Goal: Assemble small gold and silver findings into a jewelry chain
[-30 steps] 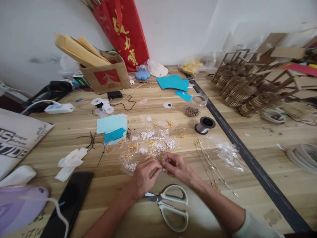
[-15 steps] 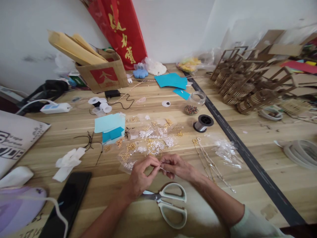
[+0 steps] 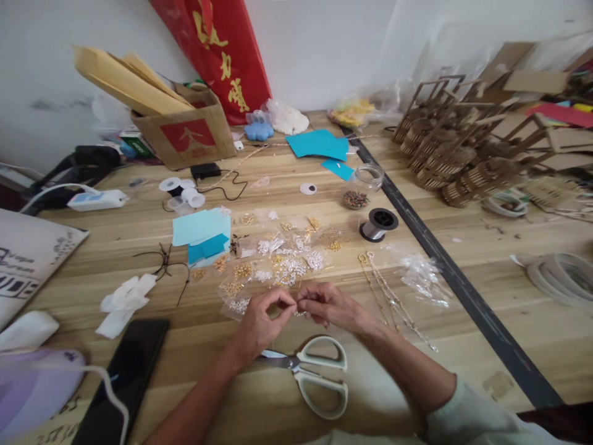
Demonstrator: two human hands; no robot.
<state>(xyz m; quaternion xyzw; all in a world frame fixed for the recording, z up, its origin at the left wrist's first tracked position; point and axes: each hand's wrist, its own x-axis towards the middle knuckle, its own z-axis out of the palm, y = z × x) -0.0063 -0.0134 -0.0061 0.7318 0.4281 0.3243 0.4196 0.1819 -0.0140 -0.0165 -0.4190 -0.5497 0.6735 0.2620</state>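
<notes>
My left hand is closed in a pinch, thumb against forefinger; what lies between those fingertips is too small to make out. Right beside it, my right hand is also pinched, with a bit of thin silvery chain showing under its fingertips. Just below the hands lie scissors with pale handles, blades pointing left. Small bags of gold and silver jewelry findings spread out beyond my fingers. Finished-looking gold and silver chains rest on the table to the right.
A wire spool and a glass jar of beads stand farther back. A phone and crumpled tissue lie left. Wooden basket-like models crowd the back right, past a dark strip. A cardboard box stands back left.
My fingertips are still close together, the left hand turned slightly and less of the chain showing below them. The whole view has shifted a little.
</notes>
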